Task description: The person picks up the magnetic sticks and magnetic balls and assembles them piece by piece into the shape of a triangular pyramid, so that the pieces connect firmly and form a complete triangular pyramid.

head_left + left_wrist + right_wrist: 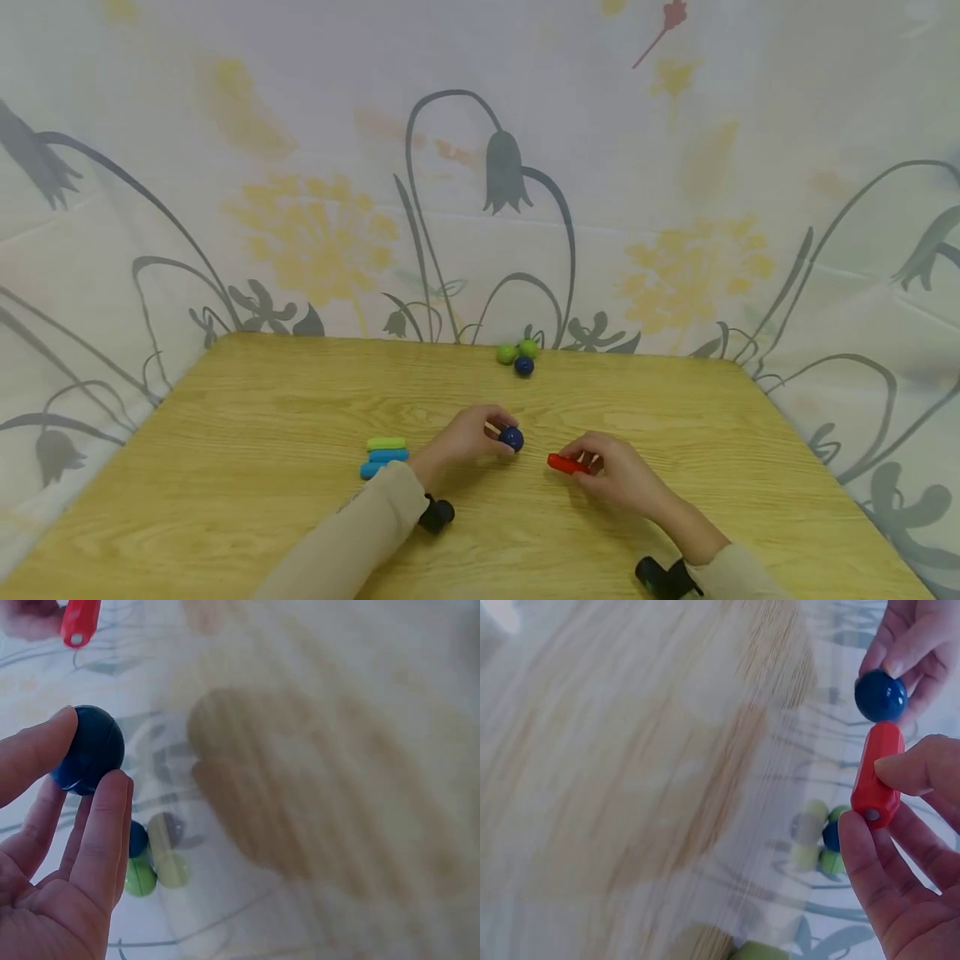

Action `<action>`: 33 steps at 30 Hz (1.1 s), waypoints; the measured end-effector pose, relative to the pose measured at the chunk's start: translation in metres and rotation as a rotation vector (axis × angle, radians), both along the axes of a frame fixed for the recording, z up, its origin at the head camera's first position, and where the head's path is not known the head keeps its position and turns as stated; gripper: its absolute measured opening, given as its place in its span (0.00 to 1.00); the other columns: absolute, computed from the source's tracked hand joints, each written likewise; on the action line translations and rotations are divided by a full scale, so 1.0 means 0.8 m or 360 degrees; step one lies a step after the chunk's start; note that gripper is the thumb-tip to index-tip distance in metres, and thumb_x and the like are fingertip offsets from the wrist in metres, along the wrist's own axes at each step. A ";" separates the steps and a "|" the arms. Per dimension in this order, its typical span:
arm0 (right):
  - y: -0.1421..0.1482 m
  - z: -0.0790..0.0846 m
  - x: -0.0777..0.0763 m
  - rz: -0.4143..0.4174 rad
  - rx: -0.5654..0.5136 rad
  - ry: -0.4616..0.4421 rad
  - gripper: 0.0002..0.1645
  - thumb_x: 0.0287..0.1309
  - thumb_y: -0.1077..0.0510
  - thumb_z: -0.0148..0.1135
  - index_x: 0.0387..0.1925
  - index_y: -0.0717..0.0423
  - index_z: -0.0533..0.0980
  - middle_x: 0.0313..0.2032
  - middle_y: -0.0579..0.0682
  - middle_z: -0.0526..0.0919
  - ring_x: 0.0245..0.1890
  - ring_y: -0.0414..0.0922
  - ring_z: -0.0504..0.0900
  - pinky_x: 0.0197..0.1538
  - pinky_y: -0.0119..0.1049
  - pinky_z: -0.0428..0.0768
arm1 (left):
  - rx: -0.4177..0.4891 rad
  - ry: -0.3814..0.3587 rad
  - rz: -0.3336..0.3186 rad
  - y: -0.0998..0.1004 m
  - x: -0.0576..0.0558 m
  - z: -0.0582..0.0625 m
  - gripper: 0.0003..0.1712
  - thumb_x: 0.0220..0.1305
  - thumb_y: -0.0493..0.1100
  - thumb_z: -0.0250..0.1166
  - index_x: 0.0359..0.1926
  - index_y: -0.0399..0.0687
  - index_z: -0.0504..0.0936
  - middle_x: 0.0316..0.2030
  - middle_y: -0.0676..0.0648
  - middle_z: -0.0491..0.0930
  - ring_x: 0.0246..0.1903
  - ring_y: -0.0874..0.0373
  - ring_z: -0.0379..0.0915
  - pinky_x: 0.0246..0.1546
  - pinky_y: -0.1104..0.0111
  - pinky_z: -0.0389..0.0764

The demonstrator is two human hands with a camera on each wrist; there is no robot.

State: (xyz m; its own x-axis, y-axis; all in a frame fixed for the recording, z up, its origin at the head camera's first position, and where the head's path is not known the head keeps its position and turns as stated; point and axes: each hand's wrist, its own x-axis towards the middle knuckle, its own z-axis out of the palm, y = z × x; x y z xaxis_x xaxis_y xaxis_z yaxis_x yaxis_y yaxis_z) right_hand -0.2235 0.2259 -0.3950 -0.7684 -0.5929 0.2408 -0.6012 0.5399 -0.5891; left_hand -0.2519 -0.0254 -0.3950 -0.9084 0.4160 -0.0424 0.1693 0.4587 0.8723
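My left hand (480, 433) pinches a dark blue ball (512, 439) between thumb and fingertips, just above the wooden table. In the left wrist view the same blue ball (91, 750) shows a thin seam line. To its right, my right hand (617, 472) holds a short red stick (567, 463) by its near end, its other end pointing toward the ball. Up close in the right wrist view, the red stick (877, 776) has flat faceted sides and a small grey dot on its end. A gap separates ball and stick in the head view.
Left of my left forearm lie a green stick (386, 443) and two blue sticks (388, 456), one partly behind the sleeve. At the table's back edge sit two green balls (507, 354) and another dark blue ball (524, 366). A flower-printed cloth (465, 208) hangs behind the table (262, 417).
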 end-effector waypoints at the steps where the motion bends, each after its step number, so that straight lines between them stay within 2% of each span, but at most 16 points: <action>1: -0.001 0.000 -0.001 0.0003 -0.0003 0.0004 0.13 0.50 0.70 0.65 0.40 0.60 0.79 0.35 0.49 0.79 0.31 0.41 0.77 0.32 0.33 0.78 | 0.0000 -0.0008 0.0000 0.001 0.002 0.000 0.17 0.53 0.34 0.69 0.45 0.43 0.79 0.41 0.47 0.76 0.41 0.52 0.74 0.38 0.64 0.77; 8: -0.008 -0.002 -0.002 0.0029 -0.0015 0.0013 0.14 0.48 0.71 0.65 0.39 0.59 0.79 0.35 0.49 0.79 0.31 0.40 0.76 0.32 0.33 0.78 | -0.0005 -0.0027 -0.0043 0.003 0.014 -0.007 0.15 0.54 0.35 0.69 0.44 0.45 0.80 0.42 0.47 0.76 0.41 0.52 0.74 0.41 0.62 0.76; 14: -0.016 -0.006 -0.006 0.0046 0.0022 -0.0016 0.14 0.49 0.71 0.65 0.39 0.59 0.79 0.35 0.48 0.80 0.31 0.40 0.76 0.33 0.32 0.78 | -0.0020 -0.0044 -0.0070 0.005 0.022 -0.004 0.15 0.53 0.34 0.69 0.44 0.44 0.80 0.41 0.48 0.76 0.41 0.53 0.74 0.42 0.61 0.76; 20: -0.025 -0.009 -0.010 0.0106 0.0075 -0.0087 0.13 0.50 0.70 0.64 0.40 0.60 0.80 0.33 0.46 0.80 0.30 0.38 0.76 0.33 0.32 0.77 | -0.0039 -0.0059 -0.0081 0.007 0.026 -0.001 0.16 0.53 0.31 0.69 0.44 0.43 0.80 0.41 0.48 0.76 0.41 0.52 0.74 0.43 0.60 0.77; 26: -0.028 -0.007 -0.009 0.0090 0.0133 -0.0219 0.14 0.52 0.68 0.63 0.43 0.62 0.78 0.31 0.44 0.79 0.30 0.38 0.75 0.34 0.33 0.76 | -0.0034 -0.0060 -0.0075 0.005 0.027 -0.001 0.17 0.53 0.31 0.68 0.46 0.42 0.80 0.42 0.47 0.76 0.43 0.51 0.75 0.44 0.60 0.76; 29: -0.029 -0.008 -0.009 0.0106 0.0126 -0.0274 0.14 0.53 0.67 0.63 0.43 0.61 0.78 0.32 0.44 0.79 0.31 0.38 0.75 0.35 0.33 0.76 | -0.0028 -0.0035 -0.0064 -0.002 0.027 -0.001 0.17 0.54 0.32 0.67 0.47 0.42 0.80 0.44 0.47 0.76 0.44 0.51 0.74 0.42 0.61 0.77; 33: -0.026 -0.011 -0.011 0.0126 0.0105 -0.0308 0.14 0.54 0.66 0.63 0.44 0.61 0.78 0.33 0.45 0.79 0.32 0.38 0.76 0.36 0.34 0.76 | 0.0019 0.0063 -0.0066 -0.020 0.025 0.002 0.16 0.57 0.33 0.65 0.48 0.40 0.79 0.46 0.44 0.76 0.44 0.50 0.73 0.42 0.62 0.76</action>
